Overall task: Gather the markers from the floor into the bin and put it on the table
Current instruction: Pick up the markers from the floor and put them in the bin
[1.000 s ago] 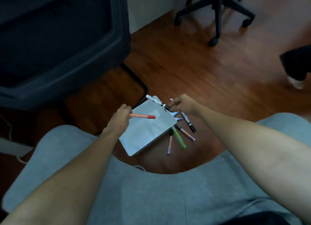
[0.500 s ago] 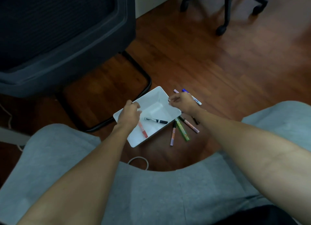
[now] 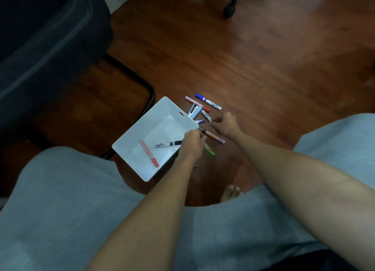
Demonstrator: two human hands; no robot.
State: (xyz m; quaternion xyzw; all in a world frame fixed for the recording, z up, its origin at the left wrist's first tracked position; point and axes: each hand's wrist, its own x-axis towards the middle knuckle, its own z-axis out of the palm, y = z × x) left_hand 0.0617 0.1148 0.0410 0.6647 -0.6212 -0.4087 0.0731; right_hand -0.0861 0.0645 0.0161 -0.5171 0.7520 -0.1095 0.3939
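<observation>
Bin: white bin (image 3: pixel 162 116) sits on the wood floor (image 3: pixel 253 57), to your left of the marker pile; open side up.
In bin: orange marker (image 3: pixel 149 153) + black marker (image 3: pixel 168 144) lie on its bottom.
On floor: blue marker (image 3: pixel 208 101), pink marker (image 3: pixel 193 101) and a few more, bunched just beside the bin's right rim; green marker (image 3: pixel 209 150) near your left wrist.
L hand: left hand (image 3: pixel 192 142) curled, fingertips pinching the dark end of a pink-bodied marker (image 3: pixel 215 136) at the bin's right rim.
R hand: right hand (image 3: pixel 226 124) curled low over the pile, tips closing near a white-bodied marker (image 3: pixel 206 115); can't tell if it's gripped yet.
Key relation: pink-bodied marker runs from your L fingers down-right toward your R forearm, long axis roughly across the rim; L hand is nearer the bin, so a short swing left drops it in.
Step (my read): mid-gather, most markers left; bin not yet lifted to any table.
</observation>
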